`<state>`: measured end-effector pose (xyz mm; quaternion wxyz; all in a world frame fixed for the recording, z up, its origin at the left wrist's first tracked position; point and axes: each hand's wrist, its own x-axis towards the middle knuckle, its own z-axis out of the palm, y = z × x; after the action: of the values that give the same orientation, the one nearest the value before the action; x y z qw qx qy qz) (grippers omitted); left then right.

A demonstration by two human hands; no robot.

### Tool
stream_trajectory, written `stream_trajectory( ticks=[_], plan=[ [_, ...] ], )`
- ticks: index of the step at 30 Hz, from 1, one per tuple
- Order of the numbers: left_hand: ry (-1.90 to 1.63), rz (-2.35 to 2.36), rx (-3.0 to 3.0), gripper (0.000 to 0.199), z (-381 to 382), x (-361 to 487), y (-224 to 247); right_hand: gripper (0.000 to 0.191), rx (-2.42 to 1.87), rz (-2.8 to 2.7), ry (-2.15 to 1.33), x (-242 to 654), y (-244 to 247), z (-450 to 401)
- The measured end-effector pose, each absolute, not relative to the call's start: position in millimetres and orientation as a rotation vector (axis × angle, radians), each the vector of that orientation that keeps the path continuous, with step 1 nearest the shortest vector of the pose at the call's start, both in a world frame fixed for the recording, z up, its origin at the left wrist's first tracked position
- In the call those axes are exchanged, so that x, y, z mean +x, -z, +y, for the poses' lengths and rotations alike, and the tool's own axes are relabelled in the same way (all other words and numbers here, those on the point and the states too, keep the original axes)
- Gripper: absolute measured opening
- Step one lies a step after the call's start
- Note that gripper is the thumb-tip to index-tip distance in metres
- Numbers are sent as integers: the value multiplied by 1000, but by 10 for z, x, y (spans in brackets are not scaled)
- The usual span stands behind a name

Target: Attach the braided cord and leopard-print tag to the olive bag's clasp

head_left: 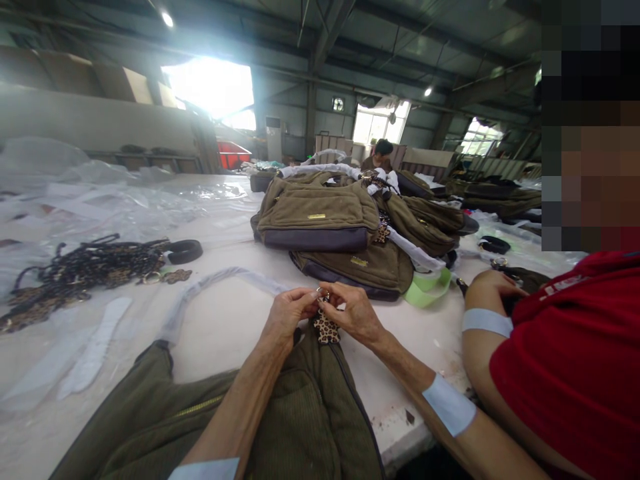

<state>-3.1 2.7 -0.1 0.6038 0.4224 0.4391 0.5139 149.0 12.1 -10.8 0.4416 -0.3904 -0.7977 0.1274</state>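
Note:
An olive-green corduroy bag (280, 413) with a brass zip lies on the table in front of me, its handle (200, 283) wrapped in pale plastic. At the bag's upper right end, a leopard-print bear-shaped charm (327, 328) hangs from a metal ring (323, 291). My left hand (290, 312) pinches the ring from the left, thumb and index finger together. From the right, my right hand (353, 312) pinches the same ring just above the charm. The fingertips of both hands nearly meet and partly cover the ring.
Finished-looking olive bags (320, 213) are stacked ahead. Black cords with leopard-print charms (95, 267) lie left beside a black strap roll (184, 251). Clear plastic wrap (100, 193) covers the far left. A person in a red shirt (575, 360) sits close on my right; another is farther back.

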Motion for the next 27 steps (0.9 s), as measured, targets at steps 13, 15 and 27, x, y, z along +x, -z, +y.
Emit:
stream_trajectory(
  ticks=[13,15,27],
  plan=[
    [-1190,1062,949,33,23,-33,-14,34,-960,-1973,-302,1474,107,118],
    [-1186,1068,948,33,20,-32,-19,33,-963,-1968,-294,1469,113,112],
    [-1106,974,973,30,-2,-150,-104,28,-767,-1998,-457,1505,47,122]
  ],
)
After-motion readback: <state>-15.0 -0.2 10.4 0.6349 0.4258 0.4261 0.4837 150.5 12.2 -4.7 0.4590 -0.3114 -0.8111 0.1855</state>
